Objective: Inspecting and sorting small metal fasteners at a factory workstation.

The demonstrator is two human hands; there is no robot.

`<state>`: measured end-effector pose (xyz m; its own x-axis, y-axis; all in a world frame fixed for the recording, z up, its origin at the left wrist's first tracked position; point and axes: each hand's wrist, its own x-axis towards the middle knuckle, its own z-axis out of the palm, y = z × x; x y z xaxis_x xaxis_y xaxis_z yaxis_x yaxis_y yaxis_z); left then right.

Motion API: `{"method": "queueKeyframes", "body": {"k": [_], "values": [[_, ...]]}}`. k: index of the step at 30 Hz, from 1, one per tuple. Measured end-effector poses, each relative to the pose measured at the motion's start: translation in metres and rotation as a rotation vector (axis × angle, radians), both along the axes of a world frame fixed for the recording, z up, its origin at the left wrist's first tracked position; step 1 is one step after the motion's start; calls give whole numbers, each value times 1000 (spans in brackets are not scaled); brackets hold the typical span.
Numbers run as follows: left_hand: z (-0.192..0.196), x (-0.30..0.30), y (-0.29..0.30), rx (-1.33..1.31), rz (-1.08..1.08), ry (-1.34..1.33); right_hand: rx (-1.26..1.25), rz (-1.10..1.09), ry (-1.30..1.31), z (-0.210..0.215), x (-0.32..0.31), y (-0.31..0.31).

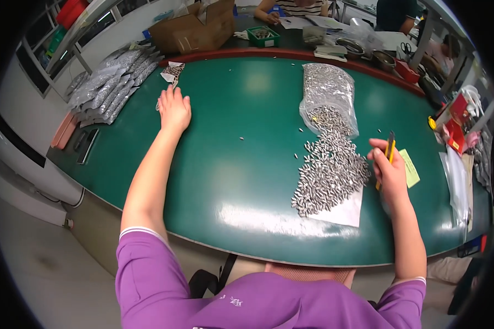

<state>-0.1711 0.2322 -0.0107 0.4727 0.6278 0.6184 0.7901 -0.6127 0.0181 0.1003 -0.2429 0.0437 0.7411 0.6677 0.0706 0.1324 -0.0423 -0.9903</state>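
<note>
My right hand [390, 172] is closed around a yellow utility knife [390, 150], its tip pointing away from me. Just left of that hand spreads a heap of small silvery metal pins [332, 172], spilling from the mouth of a clear plastic bag [328, 82] still partly full of them. A white sheet [343, 215] shows from under the heap's near edge. Far to the left, my left hand [175, 112] lies palm down on the table with fingers stretched out. Its fingertips meet the near end of a small brown-patterned pouch or cloth [173, 71]; what lies under them is hidden.
Stacked bags of metal parts [112, 82] fill the table's far left. A yellow-green note [409, 168] lies right of my right hand. Beyond the red table edge [247, 54] are a cardboard box [192, 30], a green bin [263, 37], metal bowls and other people.
</note>
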Motion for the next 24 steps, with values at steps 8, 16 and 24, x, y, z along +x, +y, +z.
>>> {"method": "queueKeyframes", "body": {"k": [8,16,24], "values": [[39,-51,-231,-537,-550,92,89,73,-82,-5,-2,-6],[40,-56,-333,-555,-665,-150,78,81,-106,48,-28,-57],[27,-33,-375,-639,-781,-299,248,-90,-73,-13,-64,-151]]}}
